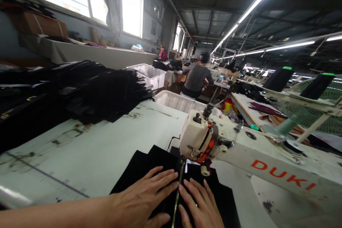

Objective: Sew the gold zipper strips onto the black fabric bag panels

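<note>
Nearest, the left hand [149, 190] lies palm down on a black cloth [140, 167], its fingers stretched out and slightly parted, gripping nothing. The right hand [200, 206] rests on the same cloth — flat too, fingers a little spread, with nothing in its grasp. Between them a thin gold-coloured strip [175, 206] runs along the cloth from the near edge up to the needle area of a white sewing machine [235, 149]. The cloth lies on a pale table [104, 146], its far part under the machine's head; a scale is marked on the tabletop at the near left.

Farther back on the left, a big pile of black pieces [101, 91] covers part of the table. To the right, beyond the machine's arm, stand two dark thread cones [279, 78] and a green fan [299, 110]. Past the table sits a white bin [173, 99] — and beyond it a seated person [197, 80], back turned. Bright windows [131, 3] line the far left wall.
</note>
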`<state>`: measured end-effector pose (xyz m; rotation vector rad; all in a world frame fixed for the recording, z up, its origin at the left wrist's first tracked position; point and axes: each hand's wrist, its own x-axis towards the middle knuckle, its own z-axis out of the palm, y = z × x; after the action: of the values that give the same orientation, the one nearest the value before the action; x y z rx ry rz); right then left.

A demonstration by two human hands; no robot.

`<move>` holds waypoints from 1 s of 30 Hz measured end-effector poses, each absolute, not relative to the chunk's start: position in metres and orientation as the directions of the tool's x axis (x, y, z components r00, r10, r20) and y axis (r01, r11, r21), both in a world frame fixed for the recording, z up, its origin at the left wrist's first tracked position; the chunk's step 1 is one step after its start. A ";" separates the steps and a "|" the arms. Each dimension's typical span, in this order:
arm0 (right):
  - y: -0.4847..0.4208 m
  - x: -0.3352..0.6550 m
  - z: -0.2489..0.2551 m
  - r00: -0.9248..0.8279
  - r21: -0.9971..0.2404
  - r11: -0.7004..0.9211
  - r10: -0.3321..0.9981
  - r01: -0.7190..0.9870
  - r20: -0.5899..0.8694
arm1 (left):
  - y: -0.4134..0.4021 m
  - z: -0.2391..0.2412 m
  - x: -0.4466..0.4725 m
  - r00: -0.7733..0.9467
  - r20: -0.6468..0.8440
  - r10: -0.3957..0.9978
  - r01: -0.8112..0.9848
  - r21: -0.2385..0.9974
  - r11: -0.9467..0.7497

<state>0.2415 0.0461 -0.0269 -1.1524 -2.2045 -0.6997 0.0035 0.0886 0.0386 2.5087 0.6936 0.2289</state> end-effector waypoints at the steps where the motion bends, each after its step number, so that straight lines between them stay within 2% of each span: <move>1: 0.046 0.241 -0.028 -0.476 0.185 0.496 0.564 0.849 0.674 | 0.091 0.038 0.003 0.861 0.024 0.507 0.421 0.524 -0.740; 8: 0.048 0.240 -0.029 -0.505 0.238 0.495 0.523 0.836 0.687 | 0.095 0.040 0.005 0.879 0.010 0.476 0.413 0.482 -0.772; 14: 0.051 0.244 -0.037 -0.505 0.224 0.510 0.521 0.831 0.688 | 0.095 0.040 0.007 0.871 0.031 0.490 0.416 0.482 -0.771; 20: 0.052 0.249 -0.032 -0.593 0.320 0.524 0.516 0.789 0.618 | 0.099 0.038 0.008 0.862 0.024 0.506 0.442 0.453 -0.774; 26: 0.052 0.233 -0.040 -0.432 0.200 0.452 0.498 0.869 0.752 | 0.093 0.045 0.009 0.859 -0.056 0.509 0.480 0.434 -0.762; 30: 0.052 0.233 -0.043 -0.430 0.186 0.463 0.504 0.866 0.749 | 0.094 0.043 0.008 0.863 -0.001 0.505 0.448 0.465 -0.764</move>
<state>0.2326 0.0516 -0.0428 -1.1351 -2.0955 -0.7577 0.0079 0.0939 0.0427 2.5767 0.6989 0.1710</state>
